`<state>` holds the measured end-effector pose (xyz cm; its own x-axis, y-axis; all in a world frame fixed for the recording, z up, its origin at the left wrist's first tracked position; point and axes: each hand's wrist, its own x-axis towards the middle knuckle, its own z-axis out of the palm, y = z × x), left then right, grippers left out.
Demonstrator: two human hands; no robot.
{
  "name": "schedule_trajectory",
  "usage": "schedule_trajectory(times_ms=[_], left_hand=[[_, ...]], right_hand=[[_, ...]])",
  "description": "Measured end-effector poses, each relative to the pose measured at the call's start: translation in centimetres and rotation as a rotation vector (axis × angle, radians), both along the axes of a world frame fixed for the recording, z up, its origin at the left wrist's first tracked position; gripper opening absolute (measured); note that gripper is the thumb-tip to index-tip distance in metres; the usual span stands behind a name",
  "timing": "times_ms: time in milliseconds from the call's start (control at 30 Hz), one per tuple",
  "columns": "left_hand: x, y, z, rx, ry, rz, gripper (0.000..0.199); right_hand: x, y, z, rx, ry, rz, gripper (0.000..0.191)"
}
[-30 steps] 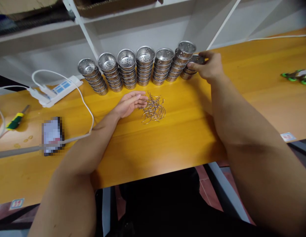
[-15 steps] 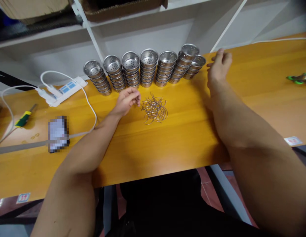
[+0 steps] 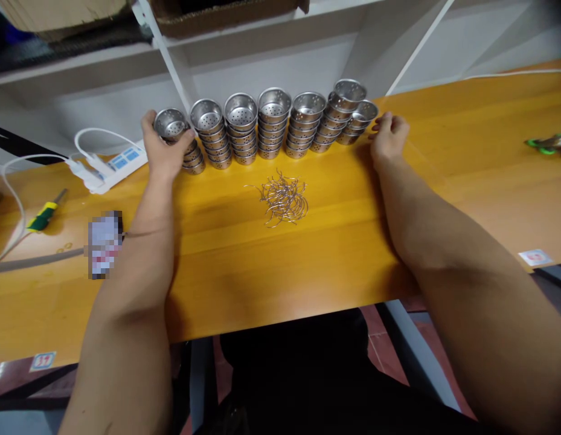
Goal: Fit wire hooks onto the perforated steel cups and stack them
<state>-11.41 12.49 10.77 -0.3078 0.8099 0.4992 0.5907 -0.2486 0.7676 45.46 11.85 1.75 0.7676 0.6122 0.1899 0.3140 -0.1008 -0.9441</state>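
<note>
7 stacks of perforated metal cups (image 3: 274, 130) line our bench (image 3: 280, 272), behind a tangled pile of wires (image 3: 285, 198). Our left hand (image 3: 165, 158) spans the leftmost stack (image 3: 171, 124), thumb and fingers around its upper part; our right hand (image 3: 389, 138), half-open and holding nothing visible, is just beside the rightmost stack (image 3: 364, 112).

White shelving (image 3: 262, 66), orange-yellow tabletop (image 3: 244, 266), reddish floor tiles (image 3: 384, 344)

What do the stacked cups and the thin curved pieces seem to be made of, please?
The stacked cups look like polished metal, probably stainless steel: silvery, with bright rims. The curved pieces seem bare metal wire, judging by their glints; which metal is unclear.
</note>
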Motion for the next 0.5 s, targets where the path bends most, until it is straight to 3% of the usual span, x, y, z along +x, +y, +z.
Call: schedule_trajectory(times_ms=[100,267,433,500], left_hand=[[-0.5,0.7,-0.9,0.018,-0.056,0.002,0.096],[-1.7,1.8,-1.2,0.172,-0.157,-0.109,0.110],[-1.0,3.6,0.7,0.537,-0.174,-0.061,0.115],[0.3,3.0,1.6,0.695,-0.053,-0.168,0.112]], right_hand=[[-0.3,-0.6,0.4,0.005,0.014,0.023,0.052],[-0.8,-1.3,0.9,0.006,0.037,0.057,0.052],[-0.5,-1.2,0.8,0.012,0.056,0.066,0.051],[0.1,-1.1,0.1,0.025,-0.001,0.074,0.050]])
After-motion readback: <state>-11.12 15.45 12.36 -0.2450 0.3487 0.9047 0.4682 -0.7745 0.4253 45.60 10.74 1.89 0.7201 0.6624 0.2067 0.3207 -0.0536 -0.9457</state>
